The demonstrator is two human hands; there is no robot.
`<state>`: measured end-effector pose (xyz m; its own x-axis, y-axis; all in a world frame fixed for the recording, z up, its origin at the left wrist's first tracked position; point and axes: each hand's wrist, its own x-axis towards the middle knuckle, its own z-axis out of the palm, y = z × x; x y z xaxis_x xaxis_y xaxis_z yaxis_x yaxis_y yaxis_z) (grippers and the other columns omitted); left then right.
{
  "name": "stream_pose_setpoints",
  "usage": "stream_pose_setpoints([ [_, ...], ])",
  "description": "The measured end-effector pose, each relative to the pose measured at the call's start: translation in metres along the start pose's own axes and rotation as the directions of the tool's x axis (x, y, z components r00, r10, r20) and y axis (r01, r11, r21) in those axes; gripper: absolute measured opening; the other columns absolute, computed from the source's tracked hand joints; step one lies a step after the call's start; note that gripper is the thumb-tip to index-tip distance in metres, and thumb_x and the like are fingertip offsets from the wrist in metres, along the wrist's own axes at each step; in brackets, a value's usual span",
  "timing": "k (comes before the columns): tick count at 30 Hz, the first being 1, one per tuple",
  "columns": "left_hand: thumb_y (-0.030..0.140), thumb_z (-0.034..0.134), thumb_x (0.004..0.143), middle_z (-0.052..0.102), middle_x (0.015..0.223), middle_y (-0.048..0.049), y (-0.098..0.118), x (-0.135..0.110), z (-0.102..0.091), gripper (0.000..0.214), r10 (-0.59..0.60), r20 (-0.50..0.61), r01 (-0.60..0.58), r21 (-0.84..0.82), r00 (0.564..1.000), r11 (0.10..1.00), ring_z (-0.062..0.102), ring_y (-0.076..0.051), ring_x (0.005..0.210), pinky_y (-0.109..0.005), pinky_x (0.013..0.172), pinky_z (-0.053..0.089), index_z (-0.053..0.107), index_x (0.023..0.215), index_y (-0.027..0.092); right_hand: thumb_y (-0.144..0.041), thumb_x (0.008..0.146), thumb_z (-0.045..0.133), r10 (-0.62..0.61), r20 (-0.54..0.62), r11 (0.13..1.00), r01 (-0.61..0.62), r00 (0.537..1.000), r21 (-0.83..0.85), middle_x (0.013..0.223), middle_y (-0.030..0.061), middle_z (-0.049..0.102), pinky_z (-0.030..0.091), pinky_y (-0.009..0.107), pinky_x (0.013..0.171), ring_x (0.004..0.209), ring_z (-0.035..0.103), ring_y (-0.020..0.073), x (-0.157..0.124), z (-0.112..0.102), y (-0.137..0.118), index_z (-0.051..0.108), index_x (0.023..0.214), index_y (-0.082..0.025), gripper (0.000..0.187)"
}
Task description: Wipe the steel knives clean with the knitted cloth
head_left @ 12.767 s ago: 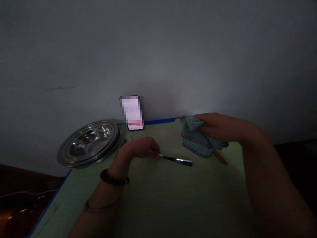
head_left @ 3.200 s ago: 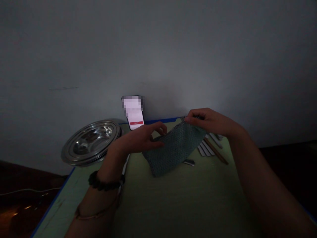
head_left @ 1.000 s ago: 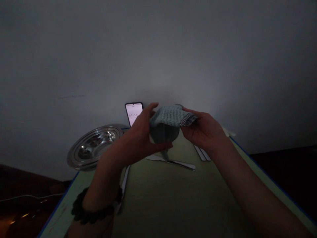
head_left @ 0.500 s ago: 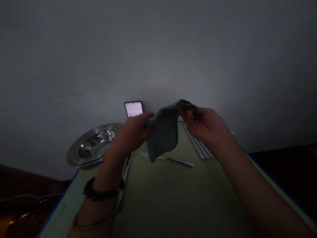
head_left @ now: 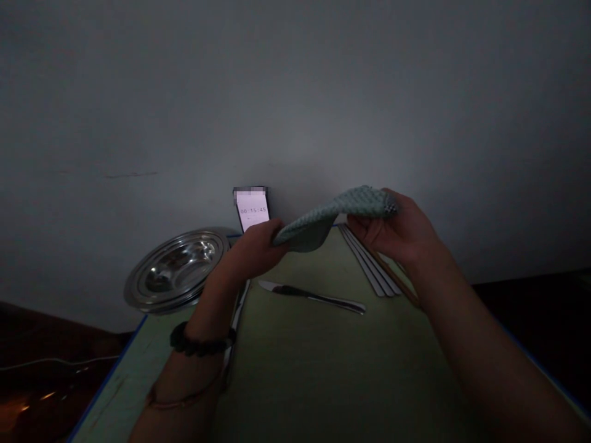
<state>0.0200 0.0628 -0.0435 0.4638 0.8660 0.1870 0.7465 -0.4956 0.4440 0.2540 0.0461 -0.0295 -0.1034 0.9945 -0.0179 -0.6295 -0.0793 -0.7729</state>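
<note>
Both hands hold a light green textured cloth (head_left: 327, 216) up above the table. My left hand (head_left: 258, 247) pinches its left end, and my right hand (head_left: 397, 227) grips the right end, where a dark checked patch shows. Between them the cloth sags, with its plain underside partly visible. Below it a table knife (head_left: 314, 296) lies on the table, blade to the left. Beneath my right hand lie several metal strips side by side (head_left: 372, 267), their far ends close together; a brown stick (head_left: 406, 286) is beside them, partly hidden by my wrist.
Stacked shiny metal bowls (head_left: 138, 289) stand at the table's left edge. A phone (head_left: 253, 206) showing a timer leans against the grey wall (head_left: 295, 92). Long metal utensils (head_left: 236, 320) lie partly under my left forearm. The green table (head_left: 314, 369) has blue edging.
The cloth has swung from hanging down to nearly level, its textured top now showing. My right hand has moved slightly right, and the cloth is stretched wider. The knife blade is uncovered.
</note>
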Motion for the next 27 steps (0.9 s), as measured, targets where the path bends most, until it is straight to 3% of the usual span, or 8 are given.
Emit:
stream_pose_setpoints([
  [3, 0.03, 0.048, 0.078, 0.063, 0.072, -0.0042, 0.0, 0.001, -0.001, 0.018, 0.007, -0.037, -0.008, -0.024, 0.999, 1.0, 0.057, -0.016, 0.064, -0.026, 0.057, 0.043, 0.057, 0.078, 0.015, -0.017, 0.069, 0.05, 0.042, 0.124, 0.975, -0.014, 0.991, -0.22, 0.071, 0.0007, 0.067, 0.055, 0.031, 0.069, 0.07, 0.064, 0.0159, -0.004, -0.003, -0.005, 0.057, 0.069, -0.019, 0.008],
  [6, 0.024, 0.043, 0.078, 0.063, 0.073, -0.0036, 0.005, 0.0, -0.005, 0.019, -0.014, -0.137, 0.008, -0.045, 0.99, 0.999, 0.058, -0.016, 0.066, -0.025, 0.058, 0.044, 0.059, 0.081, 0.015, -0.017, 0.065, 0.054, 0.035, 0.181, 0.848, 0.067, 0.983, -0.525, 0.082, 0.0022, 0.068, 0.051, 0.031, 0.074, 0.078, 0.063, 0.0179, -0.004, -0.014, -0.01, 0.058, 0.077, -0.019, 0.012],
  [10, 0.023, 0.048, 0.073, 0.066, 0.079, -0.0041, 0.02, -0.002, -0.015, 0.026, -0.077, -0.299, 0.065, -0.048, 0.951, 0.997, 0.06, -0.018, 0.069, -0.027, 0.061, 0.045, 0.063, 0.094, 0.015, -0.029, 0.074, 0.057, -0.046, 0.081, 0.368, 0.093, 0.996, -0.925, 0.087, 0.0054, 0.067, 0.047, 0.038, 0.078, 0.084, 0.061, 0.0231, 0.002, -0.032, -0.01, 0.049, 0.109, -0.021, 0.037],
  [12, 0.024, 0.05, 0.072, 0.068, 0.084, -0.0052, 0.029, -0.005, -0.018, 0.028, -0.082, -0.269, 0.086, 0.001, 0.96, 0.996, 0.062, -0.02, 0.075, -0.029, 0.065, 0.045, 0.065, 0.094, 0.017, -0.038, 0.079, 0.054, -0.066, 0.102, 0.118, 0.109, 0.993, -0.987, 0.103, 0.0127, 0.064, 0.043, 0.044, 0.085, 0.097, 0.059, 0.028, 0.002, -0.032, -0.005, 0.042, 0.12, -0.019, 0.048],
  [14, 0.026, 0.05, 0.072, 0.069, 0.087, -0.0065, 0.035, -0.006, -0.019, 0.027, -0.104, -0.219, 0.12, 0.059, 0.97, 0.991, 0.062, -0.022, 0.078, -0.031, 0.068, 0.045, 0.067, 0.092, 0.017, -0.047, 0.081, 0.051, -0.066, 0.183, -0.019, 0.182, 0.981, -0.983, 0.123, 0.018, 0.054, 0.037, 0.045, 0.095, 0.114, 0.05, 0.0302, -0.002, -0.022, 0.002, 0.044, 0.12, -0.017, 0.05],
  [19, 0.033, 0.049, 0.074, 0.067, 0.081, -0.0084, 0.041, -0.007, -0.014, 0.027, -0.187, -0.158, 0.21, 0.144, 0.97, 0.967, 0.061, -0.023, 0.075, -0.031, 0.063, 0.044, 0.063, 0.089, 0.016, -0.064, 0.078, 0.047, 0.039, 0.347, 0.103, 0.341, 0.937, -0.934, 0.109, 0.0114, 0.056, 0.045, 0.035, 0.075, 0.089, 0.056, 0.021, -0.024, 0.019, 0.022, 0.043, 0.113, -0.019, 0.058],
  [22, 0.032, 0.052, 0.072, 0.065, 0.076, -0.0067, 0.042, -0.007, -0.014, 0.024, -0.206, -0.152, 0.228, 0.146, 0.967, 0.963, 0.059, -0.02, 0.067, -0.029, 0.058, 0.042, 0.061, 0.086, 0.015, -0.054, 0.074, 0.058, 0.077, 0.404, 0.129, 0.393, 0.912, -0.911, 0.088, 0.0051, 0.059, 0.041, 0.029, 0.06, 0.072, 0.055, 0.0167, -0.031, 0.031, 0.034, 0.041, 0.109, -0.019, 0.052],
  [27, 0.028, 0.055, 0.071, 0.063, 0.066, -0.0029, 0.042, -0.01, -0.024, 0.017, -0.163, -0.167, 0.192, 0.174, 0.972, 0.966, 0.056, -0.017, 0.059, -0.027, 0.056, 0.04, 0.063, 0.081, 0.017, -0.024, 0.076, 0.051, 0.001, 0.362, -0.012, 0.362, 0.932, -0.932, 0.072, 0.0018, 0.06, 0.033, 0.027, 0.053, 0.063, 0.053, 0.0155, -0.026, 0.026, 0.036, 0.045, 0.102, -0.019, 0.027],
])
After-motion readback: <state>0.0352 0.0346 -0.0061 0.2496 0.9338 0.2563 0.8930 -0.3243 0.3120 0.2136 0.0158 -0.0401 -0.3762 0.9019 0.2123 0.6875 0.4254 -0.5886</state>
